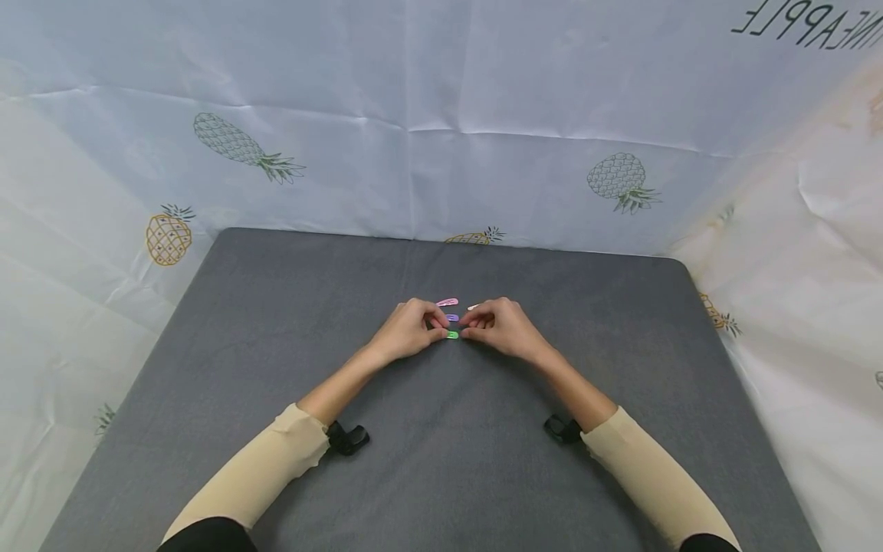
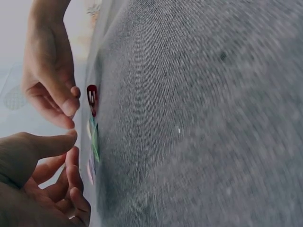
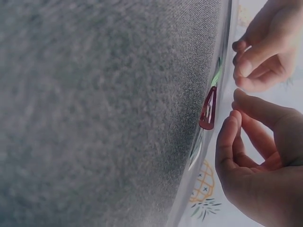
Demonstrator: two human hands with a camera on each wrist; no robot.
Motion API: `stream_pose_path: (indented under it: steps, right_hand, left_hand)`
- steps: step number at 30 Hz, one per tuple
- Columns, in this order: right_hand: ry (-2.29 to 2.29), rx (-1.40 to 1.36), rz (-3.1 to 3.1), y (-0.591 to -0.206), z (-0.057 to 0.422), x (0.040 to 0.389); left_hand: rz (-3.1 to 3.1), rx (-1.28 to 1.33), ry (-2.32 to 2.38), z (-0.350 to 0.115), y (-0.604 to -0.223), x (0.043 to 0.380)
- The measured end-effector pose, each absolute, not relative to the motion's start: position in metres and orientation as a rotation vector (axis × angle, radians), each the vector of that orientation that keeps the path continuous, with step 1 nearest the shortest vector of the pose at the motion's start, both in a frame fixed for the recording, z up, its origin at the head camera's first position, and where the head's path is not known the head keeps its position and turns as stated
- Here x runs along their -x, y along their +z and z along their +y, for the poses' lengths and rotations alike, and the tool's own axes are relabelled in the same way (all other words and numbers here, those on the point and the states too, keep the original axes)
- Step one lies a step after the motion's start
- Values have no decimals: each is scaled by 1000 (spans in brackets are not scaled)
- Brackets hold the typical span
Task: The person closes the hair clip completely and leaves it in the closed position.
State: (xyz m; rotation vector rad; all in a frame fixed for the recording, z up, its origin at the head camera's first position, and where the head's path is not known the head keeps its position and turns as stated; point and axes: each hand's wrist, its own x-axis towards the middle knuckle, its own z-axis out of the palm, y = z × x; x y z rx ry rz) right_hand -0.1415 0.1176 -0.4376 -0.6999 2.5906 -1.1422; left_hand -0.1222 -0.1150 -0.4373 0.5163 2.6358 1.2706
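Note:
Small snap hair clips lie on the grey table between the two hands. In the head view a pink hair clip [image 1: 448,302], a purple hair clip [image 1: 452,317] and a green hair clip [image 1: 452,335] form a column. Beside the right fingers shows the tip of a pale hair clip [image 1: 472,307]. A dark red hair clip [image 2: 92,98] appears in both wrist views; the right hand seems to cover it from above. My left hand [image 1: 408,330] hovers left of the column with bent fingers, and my right hand [image 1: 509,328] mirrors it opposite. No held thing shows in either hand.
Grey cloth covers the table [image 1: 441,475], whose far edge meets a white curtain [image 1: 441,184] printed with pineapples. Black straps [image 1: 348,438] hang at both forearms.

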Motion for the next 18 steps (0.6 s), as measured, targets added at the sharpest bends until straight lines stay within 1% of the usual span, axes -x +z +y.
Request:
stream_pose_path:
  steps: [18]
  right_hand:
    - [-1137, 683, 2580, -442, 139, 137]
  left_hand:
    - [2697, -523, 1091, -88, -436, 121]
